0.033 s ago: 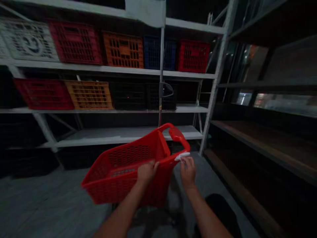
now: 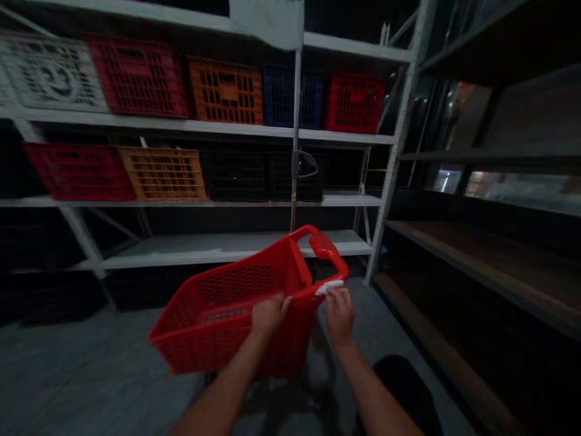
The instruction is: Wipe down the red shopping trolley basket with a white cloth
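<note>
A red plastic shopping basket is held tilted in front of me, with its red handle at the far end. My left hand is closed on the basket's near rim. Just to the right, my right hand pinches a small white piece that lies against the rim below the handle. What the white piece is I cannot make out. The inside of the basket that shows holds nothing.
White metal shelving faces me. It carries a white crate, red crates, orange crates, a blue one and black ones. Dark wooden shelves run along the right. The floor is grey.
My right hand, with the white piece, has shifted slightly left along the basket's rim. The left hand and basket have not moved.
</note>
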Available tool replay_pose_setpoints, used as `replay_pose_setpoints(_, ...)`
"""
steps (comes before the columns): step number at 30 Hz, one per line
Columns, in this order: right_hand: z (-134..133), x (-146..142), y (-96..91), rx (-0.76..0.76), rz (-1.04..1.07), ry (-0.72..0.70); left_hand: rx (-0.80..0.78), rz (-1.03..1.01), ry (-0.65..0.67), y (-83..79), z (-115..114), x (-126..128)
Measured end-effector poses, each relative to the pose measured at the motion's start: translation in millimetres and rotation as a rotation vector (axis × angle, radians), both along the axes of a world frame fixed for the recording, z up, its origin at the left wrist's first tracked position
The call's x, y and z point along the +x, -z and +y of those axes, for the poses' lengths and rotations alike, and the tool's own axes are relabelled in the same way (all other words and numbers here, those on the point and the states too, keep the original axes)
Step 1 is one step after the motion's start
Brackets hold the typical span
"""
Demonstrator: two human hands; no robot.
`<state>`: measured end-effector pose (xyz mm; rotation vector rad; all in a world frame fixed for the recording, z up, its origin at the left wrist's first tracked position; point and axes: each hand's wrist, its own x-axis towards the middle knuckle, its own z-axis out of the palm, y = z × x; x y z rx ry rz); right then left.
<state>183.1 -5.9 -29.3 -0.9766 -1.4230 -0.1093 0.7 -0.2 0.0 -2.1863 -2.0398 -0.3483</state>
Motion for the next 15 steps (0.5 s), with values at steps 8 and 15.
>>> replay_pose_setpoints(8,-6,-11,-3.1,0.027,-0.007,-0.034,0.026,0.006,-0.009,1.3,-3,-11)
replay_pose_setpoints(15,-4,30,-43.6,-0.023,0.099,-0.001,0.043,0.018,-0.023,3.7,-4,-20)
